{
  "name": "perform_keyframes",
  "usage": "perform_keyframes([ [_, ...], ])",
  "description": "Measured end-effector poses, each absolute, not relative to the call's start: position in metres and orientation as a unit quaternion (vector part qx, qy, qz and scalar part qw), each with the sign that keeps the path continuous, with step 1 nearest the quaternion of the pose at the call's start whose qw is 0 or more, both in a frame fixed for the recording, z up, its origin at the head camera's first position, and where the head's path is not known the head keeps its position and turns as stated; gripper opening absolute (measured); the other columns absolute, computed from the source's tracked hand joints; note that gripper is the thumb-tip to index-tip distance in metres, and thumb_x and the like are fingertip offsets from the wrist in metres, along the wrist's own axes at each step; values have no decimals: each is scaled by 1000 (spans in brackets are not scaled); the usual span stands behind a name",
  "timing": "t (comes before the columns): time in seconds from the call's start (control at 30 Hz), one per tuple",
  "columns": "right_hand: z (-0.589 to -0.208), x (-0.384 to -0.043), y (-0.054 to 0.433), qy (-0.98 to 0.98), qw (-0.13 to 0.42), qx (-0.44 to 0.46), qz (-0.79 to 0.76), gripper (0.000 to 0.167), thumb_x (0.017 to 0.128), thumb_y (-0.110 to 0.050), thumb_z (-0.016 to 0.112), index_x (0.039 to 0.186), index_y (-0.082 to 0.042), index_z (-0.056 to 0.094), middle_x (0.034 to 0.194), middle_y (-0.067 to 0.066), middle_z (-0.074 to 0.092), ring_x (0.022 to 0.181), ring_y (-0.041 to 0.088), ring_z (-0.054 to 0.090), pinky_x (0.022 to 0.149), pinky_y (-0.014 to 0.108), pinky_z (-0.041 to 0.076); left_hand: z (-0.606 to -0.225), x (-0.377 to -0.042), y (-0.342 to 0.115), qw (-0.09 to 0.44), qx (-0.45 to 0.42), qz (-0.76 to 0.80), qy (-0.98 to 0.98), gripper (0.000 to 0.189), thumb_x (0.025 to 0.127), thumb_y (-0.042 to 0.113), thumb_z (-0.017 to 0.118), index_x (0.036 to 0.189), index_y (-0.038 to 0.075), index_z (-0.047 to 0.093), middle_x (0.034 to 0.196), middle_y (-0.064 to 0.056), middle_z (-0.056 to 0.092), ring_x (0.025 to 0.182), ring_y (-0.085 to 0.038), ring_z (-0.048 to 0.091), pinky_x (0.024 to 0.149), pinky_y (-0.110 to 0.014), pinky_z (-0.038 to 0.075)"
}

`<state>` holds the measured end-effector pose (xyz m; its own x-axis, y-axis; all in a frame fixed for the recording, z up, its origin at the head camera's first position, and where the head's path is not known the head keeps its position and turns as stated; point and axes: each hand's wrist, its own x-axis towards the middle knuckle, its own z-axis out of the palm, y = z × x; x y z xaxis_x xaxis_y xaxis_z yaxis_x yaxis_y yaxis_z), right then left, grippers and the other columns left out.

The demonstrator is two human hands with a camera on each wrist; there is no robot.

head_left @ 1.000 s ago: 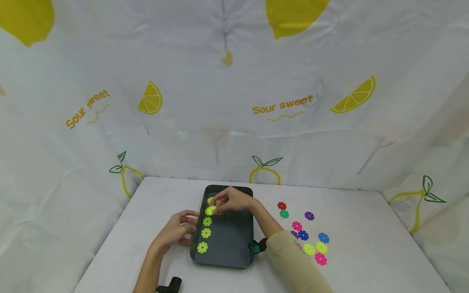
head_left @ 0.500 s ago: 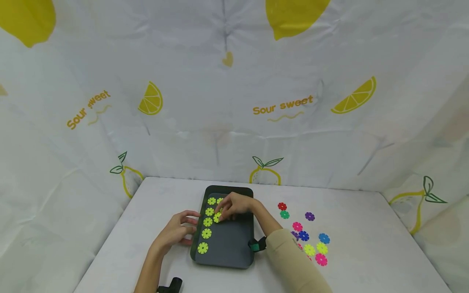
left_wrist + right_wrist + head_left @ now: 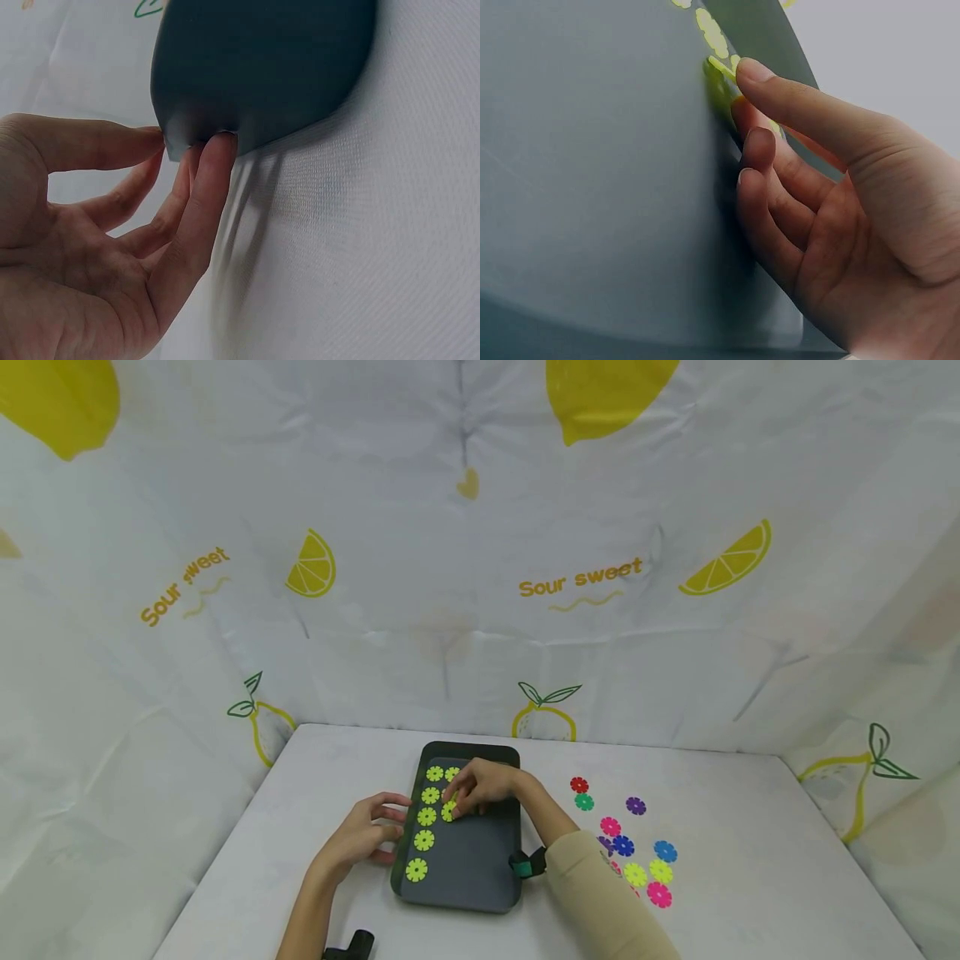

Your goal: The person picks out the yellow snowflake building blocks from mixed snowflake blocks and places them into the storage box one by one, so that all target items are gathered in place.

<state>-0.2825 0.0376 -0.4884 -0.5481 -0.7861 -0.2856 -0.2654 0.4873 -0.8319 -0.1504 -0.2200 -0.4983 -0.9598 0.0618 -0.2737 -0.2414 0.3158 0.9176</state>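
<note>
In the head view a dark grey tray (image 3: 480,868) holds yellow notched flower-shaped discs, with one column along its left side (image 3: 423,840) and a second beginning beside it. My right hand (image 3: 483,783) is over the tray, pinching a yellow disc (image 3: 448,811) low in this second column. In the right wrist view the thumb and index finger are at the edge of a yellow disc (image 3: 721,67), and the other fingers curl inward. My left hand (image 3: 363,831) lies at the tray's left side. Its slightly bent fingertips touch the outer wall (image 3: 255,67) in the left wrist view.
Loose flower-shaped discs lie on the white table right of the tray, among them red (image 3: 579,785), green (image 3: 584,802), purple (image 3: 636,806), blue (image 3: 665,851), yellow (image 3: 661,871) and pink (image 3: 659,894) ones. A lemon-printed sheet (image 3: 420,635) hangs behind the table.
My right hand has moved slightly down and right over the tray with the yellow disc, from near the left column to the second column. My left hand stays at the tray's edge.
</note>
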Motion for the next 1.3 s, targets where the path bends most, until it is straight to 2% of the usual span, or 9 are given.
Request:
perform_keyframes([
  [0.3, -486, -282, 37, 797, 342, -336, -368, 22, 98, -9, 78, 120, -6, 80, 92, 6, 82, 70, 8, 65, 65, 23, 56, -498, -149, -220, 129, -53, 586, 798, 54, 89, 1, 69, 142, 6, 63, 126, -19, 68, 97, -24, 71, 68, -40, 66],
  [0.5, -485, -280, 37, 802, 338, -332, -365, 22, 97, -10, 80, 118, -7, 81, 90, 4, 82, 70, 9, 66, 66, 25, 58, -498, -149, -221, 130, -57, 586, 798, 52, 90, 2, 69, 142, 6, 63, 127, -19, 68, 98, -25, 71, 68, -40, 66],
  [0.97, -475, -279, 46, 795, 313, -351, -382, 29, 97, -13, 80, 124, -2, 78, 90, 3, 80, 77, 12, 71, 71, 29, 64, -498, -149, -221, 129, -56, 585, 798, 52, 92, 3, 69, 143, 6, 62, 128, -20, 68, 99, -25, 71, 68, -40, 66],
  [1.3, -461, -276, 70, 784, 277, -379, -405, 35, 97, -16, 80, 128, 1, 76, 94, 6, 77, 76, 15, 69, 70, 30, 62, -498, -149, -220, 126, -57, 582, 801, 53, 90, 1, 68, 142, 7, 63, 127, -19, 68, 97, -25, 71, 68, -40, 66],
])
